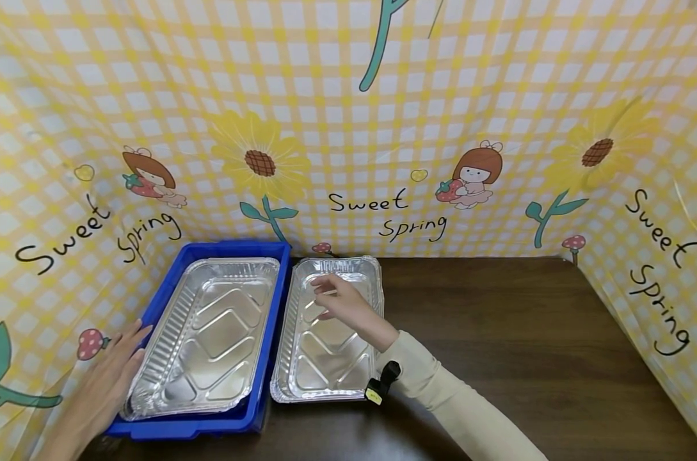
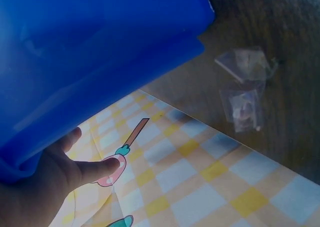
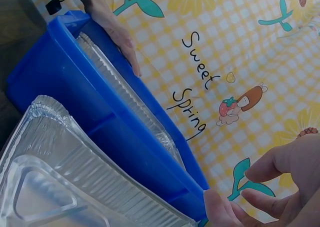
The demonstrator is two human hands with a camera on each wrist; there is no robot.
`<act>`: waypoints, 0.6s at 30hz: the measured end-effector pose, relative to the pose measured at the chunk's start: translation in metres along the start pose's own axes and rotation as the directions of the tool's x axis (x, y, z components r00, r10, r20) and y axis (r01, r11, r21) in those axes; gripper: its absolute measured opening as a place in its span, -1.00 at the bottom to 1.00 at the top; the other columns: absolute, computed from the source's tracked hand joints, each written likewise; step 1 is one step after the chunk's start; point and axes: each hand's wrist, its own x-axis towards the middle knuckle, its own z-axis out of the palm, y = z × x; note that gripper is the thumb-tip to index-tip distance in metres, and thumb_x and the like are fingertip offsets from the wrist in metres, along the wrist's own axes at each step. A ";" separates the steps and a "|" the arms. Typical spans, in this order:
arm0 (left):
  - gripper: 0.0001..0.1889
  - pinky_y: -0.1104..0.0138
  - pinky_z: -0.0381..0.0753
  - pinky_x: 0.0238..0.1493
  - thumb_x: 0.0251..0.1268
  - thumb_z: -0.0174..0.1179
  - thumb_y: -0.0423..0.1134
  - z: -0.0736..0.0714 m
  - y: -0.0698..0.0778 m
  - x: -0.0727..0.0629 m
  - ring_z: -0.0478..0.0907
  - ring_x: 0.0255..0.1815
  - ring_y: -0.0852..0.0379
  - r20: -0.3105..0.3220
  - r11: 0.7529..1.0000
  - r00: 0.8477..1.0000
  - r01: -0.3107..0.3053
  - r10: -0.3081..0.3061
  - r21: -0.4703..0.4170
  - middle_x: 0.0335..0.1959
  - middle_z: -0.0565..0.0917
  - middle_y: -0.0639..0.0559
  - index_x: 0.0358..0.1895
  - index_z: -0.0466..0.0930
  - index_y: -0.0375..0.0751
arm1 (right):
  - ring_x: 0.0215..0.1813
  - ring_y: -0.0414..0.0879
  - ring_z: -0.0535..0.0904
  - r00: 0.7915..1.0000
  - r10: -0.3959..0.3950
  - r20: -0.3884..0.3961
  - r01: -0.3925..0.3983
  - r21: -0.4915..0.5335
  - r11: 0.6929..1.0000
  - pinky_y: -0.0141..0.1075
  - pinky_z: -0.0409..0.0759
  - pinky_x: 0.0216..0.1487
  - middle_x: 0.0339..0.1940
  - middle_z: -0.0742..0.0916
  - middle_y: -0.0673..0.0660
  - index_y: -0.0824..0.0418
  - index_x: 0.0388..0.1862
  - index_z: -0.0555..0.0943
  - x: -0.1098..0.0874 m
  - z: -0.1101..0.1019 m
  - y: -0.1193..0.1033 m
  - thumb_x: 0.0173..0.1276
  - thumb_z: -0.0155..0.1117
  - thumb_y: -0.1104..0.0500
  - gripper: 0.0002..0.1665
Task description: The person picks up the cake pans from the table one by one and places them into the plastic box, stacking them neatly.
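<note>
A foil tray point(image 1: 221, 333) sits inside a blue plastic bin point(image 1: 281, 288) at the left of the table. My left hand point(image 1: 107, 378) rests along the bin's left side with its fingers straight; in the left wrist view the left hand point(image 2: 50, 177) lies against the blue wall, thumb held out. A second foil tray point(image 1: 325, 371) stands on the table just right of the bin. Over its far half hovers my right hand point(image 1: 345, 306), its fingers loosely bent. The right wrist view shows nothing between the fingers of the right hand point(image 3: 280, 187).
A yellow checked cloth point(image 1: 348, 128) with flower prints encloses the back and both sides. Dark wooden tabletop point(image 1: 498, 346) extends to the right of the trays. Small clear plastic packets point(image 2: 245, 97) lie on a dark surface near the bin in the left wrist view.
</note>
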 end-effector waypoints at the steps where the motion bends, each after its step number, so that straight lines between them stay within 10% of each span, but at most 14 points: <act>1: -0.47 -0.32 -0.43 0.58 0.79 -0.21 -0.24 0.000 0.000 0.000 -0.17 0.64 -0.61 0.000 1.000 1.000 0.000 0.000 0.001 0.67 0.05 -0.47 0.64 0.15 -0.39 | 0.17 0.20 0.63 1.000 0.000 -0.003 0.000 0.002 1.000 -0.13 0.78 -0.02 0.18 0.62 0.37 0.47 0.32 0.51 0.000 -0.001 0.001 0.44 0.15 0.38 -0.52; 18: -0.46 -0.29 -0.44 0.59 0.79 -0.21 -0.22 0.000 -0.001 0.000 -0.18 0.65 -0.59 0.003 1.000 1.000 0.009 -0.009 0.011 0.68 0.05 -0.46 0.65 0.14 -0.39 | 0.04 0.09 0.66 0.999 0.006 -0.032 -0.005 0.018 1.000 -0.17 0.78 -0.06 0.15 0.65 0.39 0.47 0.26 0.53 -0.005 -0.007 0.005 0.39 0.19 0.41 -0.54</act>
